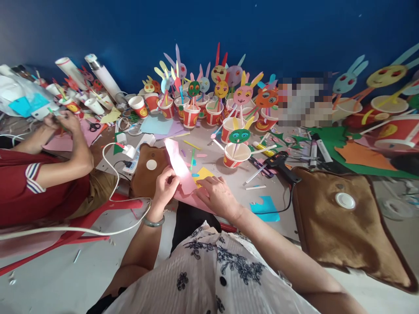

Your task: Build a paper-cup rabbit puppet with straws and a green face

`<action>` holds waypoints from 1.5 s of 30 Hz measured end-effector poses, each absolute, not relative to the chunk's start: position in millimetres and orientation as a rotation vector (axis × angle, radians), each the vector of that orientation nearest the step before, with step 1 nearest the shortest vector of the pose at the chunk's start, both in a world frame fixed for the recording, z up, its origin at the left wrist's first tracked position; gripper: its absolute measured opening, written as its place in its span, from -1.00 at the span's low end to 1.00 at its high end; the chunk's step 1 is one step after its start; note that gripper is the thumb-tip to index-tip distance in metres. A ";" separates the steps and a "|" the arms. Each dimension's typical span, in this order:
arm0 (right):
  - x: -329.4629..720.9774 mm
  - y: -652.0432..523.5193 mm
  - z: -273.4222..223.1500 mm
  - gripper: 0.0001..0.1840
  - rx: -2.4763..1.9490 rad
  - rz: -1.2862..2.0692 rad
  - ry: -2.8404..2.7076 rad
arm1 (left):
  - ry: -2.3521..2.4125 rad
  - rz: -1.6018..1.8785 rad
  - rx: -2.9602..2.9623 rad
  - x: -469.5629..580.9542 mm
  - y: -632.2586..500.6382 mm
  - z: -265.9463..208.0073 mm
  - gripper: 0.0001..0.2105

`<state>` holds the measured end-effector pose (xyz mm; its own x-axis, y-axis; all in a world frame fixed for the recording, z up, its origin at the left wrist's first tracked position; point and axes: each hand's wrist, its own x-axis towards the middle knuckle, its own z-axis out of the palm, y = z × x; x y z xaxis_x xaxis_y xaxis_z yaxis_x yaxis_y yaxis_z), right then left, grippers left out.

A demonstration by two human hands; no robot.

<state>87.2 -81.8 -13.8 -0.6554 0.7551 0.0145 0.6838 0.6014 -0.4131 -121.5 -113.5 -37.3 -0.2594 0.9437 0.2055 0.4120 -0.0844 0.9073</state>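
A folded piece of pink paper [180, 168] stands up at the table's front edge, pinched between the thumb and fingers of my left hand [166, 185]. Just right of it, my right hand [218, 195] reaches over a yellow paper piece [205, 173], fingers stretched out and thumb apart, close to the pink paper's lower end. Whether those fingertips press on the yellow paper is hard to see. More pink paper [193, 200] lies under my hands. Beyond them stands a paper cup [236, 156] bearing a green rabbit face [239, 136] with yellow ears.
Several cups with paper rabbit faces line the blue wall. A black glue gun [282, 165] lies right, near a blue paper scrap [266, 208] and a brown cushion-like pouch [347, 226]. A power strip [139, 150] sits left. A co-worker's hands [63, 121] work at far left.
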 end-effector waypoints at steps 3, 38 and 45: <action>90.7 -89.9 -18.5 -0.68 -1.161 0.511 -2.625 | 1.660 1.339 1.455 -121.3 -113.5 -33.0 -0.77; 91.1 -118.0 -18.5 -0.93 -1.040 1.137 -1.822 | 1.949 0.891 2.182 -46.5 -157.1 -59.0 -0.41; 104.2 -134.0 -19.6 -0.67 -0.966 1.118 -1.812 | 1.919 1.034 2.191 -47.1 -159.3 -55.4 -0.53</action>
<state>104.2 -134.0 -19.6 -0.4050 0.8866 0.2234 0.1983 0.3237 -0.9251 -47.1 -159.3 -55.4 0.0057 0.8969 0.4421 0.8627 -0.2280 0.4514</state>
